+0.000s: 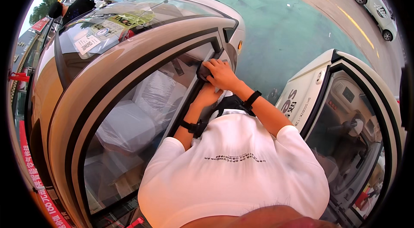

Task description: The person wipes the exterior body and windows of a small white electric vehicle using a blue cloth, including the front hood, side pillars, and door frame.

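Just ahead of me is the side window (pixel 129 124) of a small beige car (pixel 155 38). My right hand (pixel 221 72) has its fingers around a black side mirror (pixel 203 71) at the window's front corner. Below it, close to the door, is my left hand (pixel 208 94); its fingertips are partly hidden and I cannot tell if they hold anything. Each wrist wears a black strap. Through the glass, a light seat (pixel 129 127) shows under clear plastic wrap.
A second small vehicle, white (pixel 304 95), stands close on my right, its steering wheel visible through its window. Green-painted ground (pixel 275 24) lies ahead. A white car (pixel 372 1) is at the far right. A person in dark clothes (pixel 77 8) is beyond the beige car.
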A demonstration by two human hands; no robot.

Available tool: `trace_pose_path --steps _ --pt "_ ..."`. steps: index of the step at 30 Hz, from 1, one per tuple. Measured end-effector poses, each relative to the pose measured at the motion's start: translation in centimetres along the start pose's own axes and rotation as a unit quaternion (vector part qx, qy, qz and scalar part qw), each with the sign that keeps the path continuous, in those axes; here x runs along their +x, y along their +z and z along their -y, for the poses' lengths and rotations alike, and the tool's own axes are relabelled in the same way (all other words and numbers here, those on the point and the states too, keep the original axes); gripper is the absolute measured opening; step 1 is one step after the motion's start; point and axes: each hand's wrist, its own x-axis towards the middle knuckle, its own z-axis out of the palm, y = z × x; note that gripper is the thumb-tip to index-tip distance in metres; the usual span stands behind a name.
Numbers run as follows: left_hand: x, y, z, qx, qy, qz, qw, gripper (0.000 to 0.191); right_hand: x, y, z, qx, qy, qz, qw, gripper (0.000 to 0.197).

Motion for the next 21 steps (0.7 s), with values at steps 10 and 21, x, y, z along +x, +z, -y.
trace_pose_path --steps 10,21 --pt "-1.7 -2.1 -1.2 -0.044 -0.050 0.019 0.998 0.058 -0.5 1.0 -0.6 -0.017 -0.031 -0.065 0.997 0.051" --pt "1.1 -5.2 -6.7 -0.361 -0.147 -0.029 0.920 0.063 2.6 -4.8 -0.5 0.132 -0.139 -0.196 0.962 0.037"
